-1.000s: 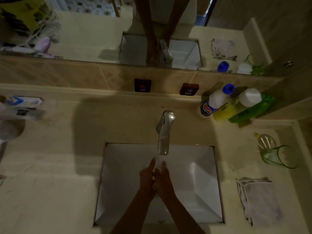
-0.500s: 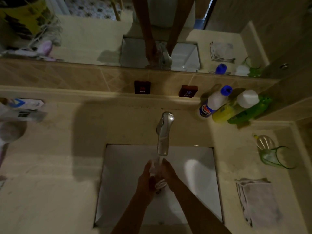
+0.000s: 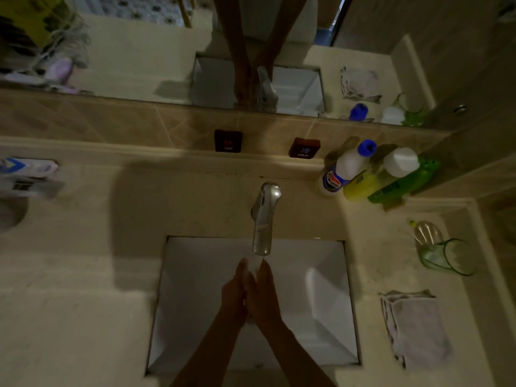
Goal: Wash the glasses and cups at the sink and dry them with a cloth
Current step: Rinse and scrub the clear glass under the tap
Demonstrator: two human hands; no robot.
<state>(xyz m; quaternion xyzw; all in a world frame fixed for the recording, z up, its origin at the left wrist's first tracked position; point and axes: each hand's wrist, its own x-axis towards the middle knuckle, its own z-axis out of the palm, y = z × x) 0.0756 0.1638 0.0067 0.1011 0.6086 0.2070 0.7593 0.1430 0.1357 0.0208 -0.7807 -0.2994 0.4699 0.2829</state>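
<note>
I am seeing both hands, left hand (image 3: 234, 294) and right hand (image 3: 262, 294), pressing straight fingers together, holding nothing; green glass (image 3: 446, 256) lying well right on the counter (image 3: 83, 317), judging it slippery, fragile, graspable mid-wall.

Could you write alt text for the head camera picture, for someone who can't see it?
Seen from above, a person's left hand and right hand are pressed together, fingers straight, under a chrome tap over a white sink. On the counter to the right lie a green glass on its side and a folded cloth.
</note>
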